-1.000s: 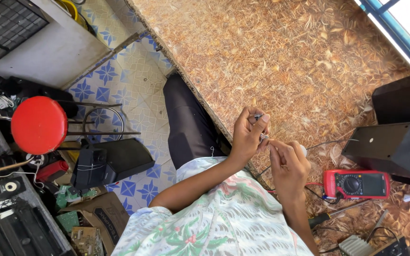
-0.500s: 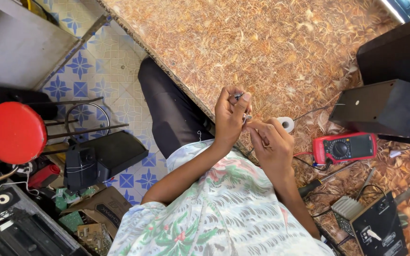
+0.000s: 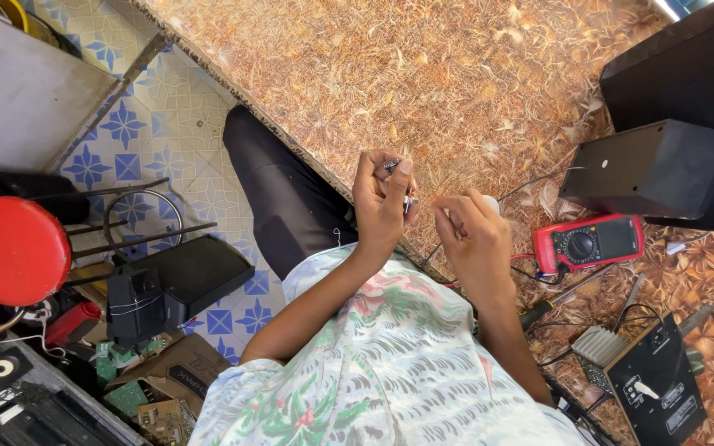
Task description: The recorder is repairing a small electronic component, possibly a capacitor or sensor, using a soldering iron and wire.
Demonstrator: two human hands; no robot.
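My left hand (image 3: 380,205) is raised over the table's edge, with a small metal part (image 3: 407,201) pinched between its thumb and fingers. My right hand (image 3: 474,238) is close beside it, its fingertips pinched together and pointing at the part. Whether anything thin sits in that pinch is too small to tell. A white roll (image 3: 492,201) peeks out behind my right hand. Both hands hover above the brown patterned table (image 3: 423,74). My flowered shirt (image 3: 373,372) fills the bottom of the view.
A red multimeter (image 3: 588,244) lies right of my hands, with black speaker boxes (image 3: 646,169) behind it. A small heat sink (image 3: 601,345), a black unit (image 3: 654,388), tools and wires crowd the lower right. A red stool (image 3: 10,248) and electronics clutter stand on the tiled floor at left.
The view has shifted, so the hands sit lower and the multimeter and speakers show more fully. Both hands stay close together around the small part.
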